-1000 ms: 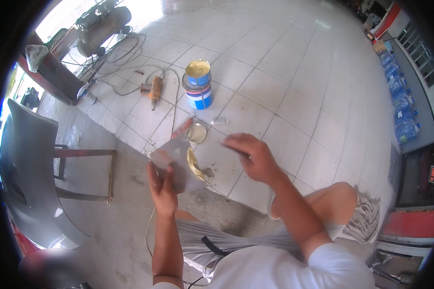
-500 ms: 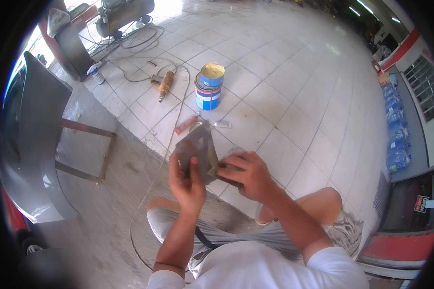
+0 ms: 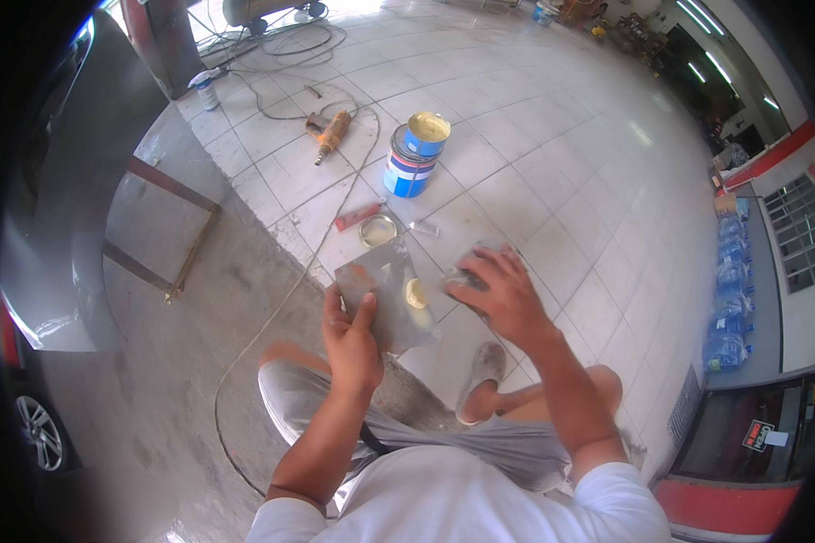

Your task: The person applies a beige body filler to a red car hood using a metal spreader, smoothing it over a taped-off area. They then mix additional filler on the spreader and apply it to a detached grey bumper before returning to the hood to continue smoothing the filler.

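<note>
Pale square-tiled floor (image 3: 552, 163): orange pistol-shaped power tool (image 3: 334, 134) lying, large blue-and-white cylindrical can (image 3: 408, 177) upright, soft red tube (image 3: 358, 215), small white tube (image 3: 424, 228), round shallow metal lid (image 3: 378, 232), white-and-blue spray bottle (image 3: 206, 92).

the right hand (image 3: 505, 291) is blurred, its fingers covering part of a grey spreader (image 3: 460, 277). the left hand (image 3: 353, 348) has fingertips hidden beneath the grey board (image 3: 388, 303). the upper edge crops the air compressor (image 3: 267, 11); the dark rim cuts off the red car (image 3: 9, 337).
</note>
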`<act>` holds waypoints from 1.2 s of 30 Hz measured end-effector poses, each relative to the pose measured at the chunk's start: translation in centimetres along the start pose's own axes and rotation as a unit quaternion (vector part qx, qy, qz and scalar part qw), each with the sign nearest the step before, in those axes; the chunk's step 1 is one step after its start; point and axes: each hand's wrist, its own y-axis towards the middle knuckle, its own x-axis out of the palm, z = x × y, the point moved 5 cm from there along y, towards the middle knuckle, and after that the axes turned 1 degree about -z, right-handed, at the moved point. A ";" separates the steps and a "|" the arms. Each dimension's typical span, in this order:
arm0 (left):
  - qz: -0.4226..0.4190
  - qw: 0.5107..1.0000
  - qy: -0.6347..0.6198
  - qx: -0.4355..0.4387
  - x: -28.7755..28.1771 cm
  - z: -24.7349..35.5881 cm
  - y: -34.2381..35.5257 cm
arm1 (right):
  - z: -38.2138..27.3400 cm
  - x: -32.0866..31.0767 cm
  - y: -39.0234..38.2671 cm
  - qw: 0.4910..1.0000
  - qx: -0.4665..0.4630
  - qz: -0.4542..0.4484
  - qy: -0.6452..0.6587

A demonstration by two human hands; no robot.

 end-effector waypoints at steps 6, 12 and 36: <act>-0.049 0.947 0.173 0.266 1.8 1.8 -0.8 | -5.3 -0.1 0.3 0.999 -0.029 0.020 0.011; -0.044 0.946 0.188 0.262 0.2 3.9 0.4 | -5.1 0.8 -1.4 1.000 -0.024 0.007 0.015; -0.023 0.996 -0.052 0.063 -1.1 5.1 -0.8 | -8.9 1.1 2.1 0.961 -0.076 0.156 0.217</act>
